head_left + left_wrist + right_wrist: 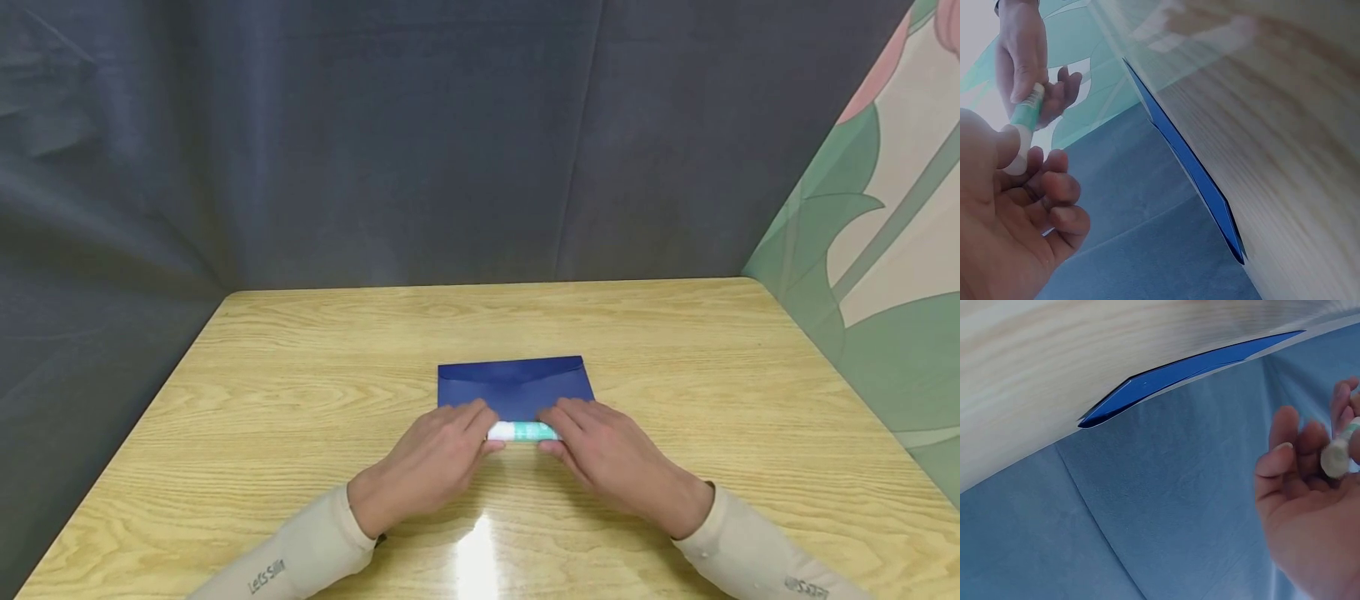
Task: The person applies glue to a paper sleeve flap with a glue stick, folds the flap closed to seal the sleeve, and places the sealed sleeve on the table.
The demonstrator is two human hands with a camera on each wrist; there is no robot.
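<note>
Both hands hold a white and green glue stick (522,431) sideways above the table, one at each end. My left hand (427,462) pinches the white end between thumb and fingers. Around the green end, the thumb and fingers of my right hand (618,458) are curled. In the right wrist view the round end of the glue stick (1335,458) shows beside the right palm. Just beyond the hands a dark blue envelope (513,387) lies flat, its flap along the far side; the hands hide part of its near edge in the head view.
The wood-grain table (315,358) reflects a bright light near its front. Dark cloth (420,150) hangs behind it and on the left. A wall covering with a leaf and flower pattern (877,250) borders the right side.
</note>
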